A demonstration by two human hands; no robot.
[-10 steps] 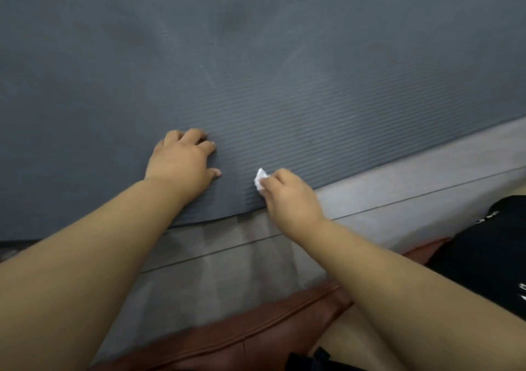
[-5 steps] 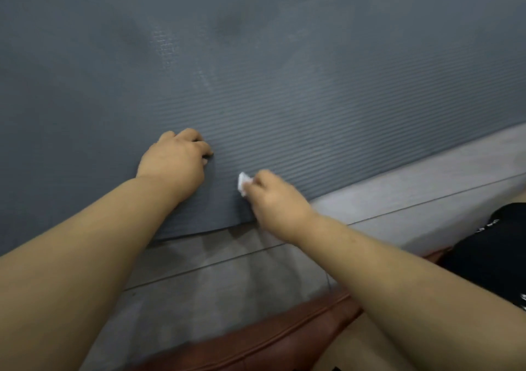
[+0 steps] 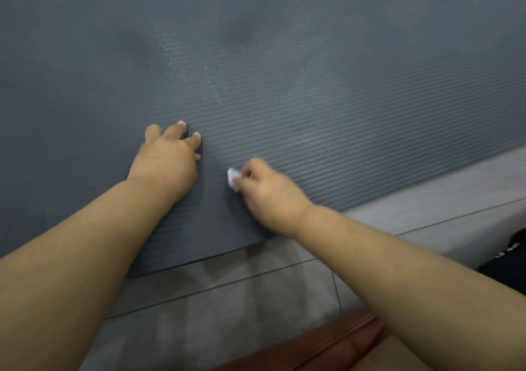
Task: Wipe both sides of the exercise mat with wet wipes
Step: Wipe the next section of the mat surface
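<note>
Plainly, one dark grey exercise mat (image 3: 313,100) lies flat on the grey tiled floor (image 3: 227,313), filling the far and left part of the view, its near edge running from the left up toward the far right. Its ribbed surface shows faint pale streaks farther out. Two bare hands are on it, close to that near edge. The left hand (image 3: 166,162) rests palm down on the mat, its fingers slightly bent and a little apart, holding nothing. Just to its right, not touching it, the right hand (image 3: 267,194) pinches one small white wet wipe (image 3: 232,179) between curled fingers and thumb, the wipe down against the mat. At the near edge of the view lies one reddish-brown padded thing (image 3: 327,348); at the far right, one piece of black cloth (image 3: 509,256) with white marks.
</note>
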